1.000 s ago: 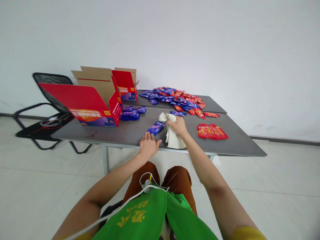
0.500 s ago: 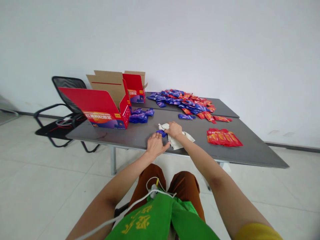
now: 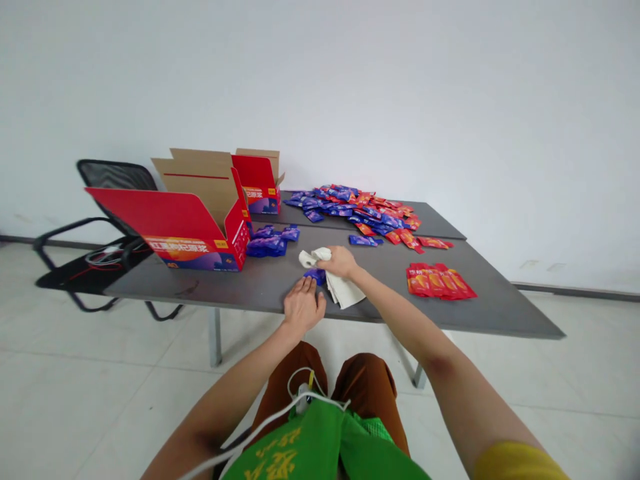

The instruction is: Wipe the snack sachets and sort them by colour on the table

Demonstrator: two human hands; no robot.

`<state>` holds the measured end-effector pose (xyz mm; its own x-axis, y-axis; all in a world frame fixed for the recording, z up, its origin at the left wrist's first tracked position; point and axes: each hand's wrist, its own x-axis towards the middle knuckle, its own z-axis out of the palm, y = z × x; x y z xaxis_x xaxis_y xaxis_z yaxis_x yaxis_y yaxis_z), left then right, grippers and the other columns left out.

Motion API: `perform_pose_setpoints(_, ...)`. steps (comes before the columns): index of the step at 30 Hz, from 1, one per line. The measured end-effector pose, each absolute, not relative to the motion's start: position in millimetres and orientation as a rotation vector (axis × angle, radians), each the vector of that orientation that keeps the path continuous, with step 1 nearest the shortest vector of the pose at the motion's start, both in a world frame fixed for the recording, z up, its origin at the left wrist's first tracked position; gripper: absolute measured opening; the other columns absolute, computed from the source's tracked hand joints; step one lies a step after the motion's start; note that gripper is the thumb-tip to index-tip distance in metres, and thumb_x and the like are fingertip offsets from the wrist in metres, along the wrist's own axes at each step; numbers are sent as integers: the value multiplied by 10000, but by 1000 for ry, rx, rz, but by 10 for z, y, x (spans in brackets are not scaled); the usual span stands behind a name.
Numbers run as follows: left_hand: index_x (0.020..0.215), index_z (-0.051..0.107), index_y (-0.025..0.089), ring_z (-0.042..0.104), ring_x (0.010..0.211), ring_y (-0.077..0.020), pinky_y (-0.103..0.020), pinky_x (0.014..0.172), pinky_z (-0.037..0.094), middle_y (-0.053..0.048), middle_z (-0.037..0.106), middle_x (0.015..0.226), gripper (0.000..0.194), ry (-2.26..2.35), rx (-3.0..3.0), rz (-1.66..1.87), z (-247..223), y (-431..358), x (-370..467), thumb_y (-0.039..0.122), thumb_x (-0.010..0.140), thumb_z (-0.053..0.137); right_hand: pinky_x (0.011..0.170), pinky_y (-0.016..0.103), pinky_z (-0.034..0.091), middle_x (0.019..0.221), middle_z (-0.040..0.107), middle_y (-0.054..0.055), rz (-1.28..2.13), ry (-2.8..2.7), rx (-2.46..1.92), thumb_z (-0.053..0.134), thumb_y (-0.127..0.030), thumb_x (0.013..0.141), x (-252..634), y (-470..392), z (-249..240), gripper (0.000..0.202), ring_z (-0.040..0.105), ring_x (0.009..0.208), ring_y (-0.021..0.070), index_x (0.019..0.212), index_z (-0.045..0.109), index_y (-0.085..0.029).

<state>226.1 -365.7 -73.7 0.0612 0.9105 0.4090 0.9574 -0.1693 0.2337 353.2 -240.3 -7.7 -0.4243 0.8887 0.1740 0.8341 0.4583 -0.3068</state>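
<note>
On the grey table near its front edge lies a blue packet (image 3: pixel 315 275), partly hidden by my hands and the cloth. My left hand (image 3: pixel 303 303) lies flat with its fingertips at the packet's near side, thumb apart. Gripped in my right hand (image 3: pixel 340 262) is a cream cloth (image 3: pixel 345 291), bunched at the top and hanging onto the table beside the packet. To the right, several red packets (image 3: pixel 439 281) overlap in a row. A small group of blue packets (image 3: pixel 267 243) sits left of my hands.
Two open red cartons, one near (image 3: pixel 195 243) and one farther back (image 3: pixel 256 190), stand at the left. A mixed heap of blue and red packets (image 3: pixel 357 208) covers the table's back. Beyond the left edge is a black chair (image 3: pixel 117 175).
The view has shifted, so the table's things appear farther left. My right hand has lifted the cloth slightly, and more of it hangs down. My left hand stays by the blue packet.
</note>
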Motion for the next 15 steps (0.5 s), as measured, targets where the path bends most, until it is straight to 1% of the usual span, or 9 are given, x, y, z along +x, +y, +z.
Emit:
perform_pose_setpoints(3,1311,544,97,406,1326,-237,-351,1103,293,-136,524,1369,526,-1992,-2199,-688,-719,-3649,2272,331,881,352,689,192,430,960,724,48,250,-2485,-1503,639,-476,742,3372,-2478,-190,362,661,900,188,1004,701,-234)
perform_pose_setpoints(6,1315,534,73,403,1324,-252,-374,1102,283,-152,499,1389,545,-2022,-2202,-627,-695,-3644,2279,291,834,401,711,193,436,996,717,69,252,-2441,-1607,624,-477,756,3370,-2407,-243,391,657,931,191,1049,688,-226)
perform_pose_setpoints(9,1333,506,53,397,1324,-265,-397,1088,291,-166,475,1406,583,-2066,-2217,-580,-661,-3643,2294,273,798,437,714,218,444,1014,710,82,246,-2365,-1719,624,-458,743,3518,-2210,-225,417,657,933,210,1089,674,-231)
perform_pose_setpoints(12,1339,495,46,398,1320,-271,-415,1079,290,-170,474,1407,587,-2116,-2206,-569,-636,-3648,2330,253,792,441,694,236,444,1007,705,108,282,-2274,-1828,648,-436,705,3754,-2023,-189,453,658,897,228,1085,676,-191)
perform_pose_setpoints(13,1336,497,44,399,1318,-273,-417,1078,287,-172,478,1403,581,-2128,-2197,-574,-634,-3651,2346,243,794,440,684,233,440,988,705,104,306,-2256,-1796,649,-423,700,3829,-1990,-184,443,655,874,222,1066,680,-175)
perform_pose_setpoints(15,1329,506,41,405,1314,-274,-418,1083,275,-179,483,1396,567,-2150,-2164,-599,-637,-3656,2377,218,795,436,659,218,431,923,704,67,384,-2249,-1597,625,-391,710,3927,-1987,-195,394,641,810,188,1024,679,-158)
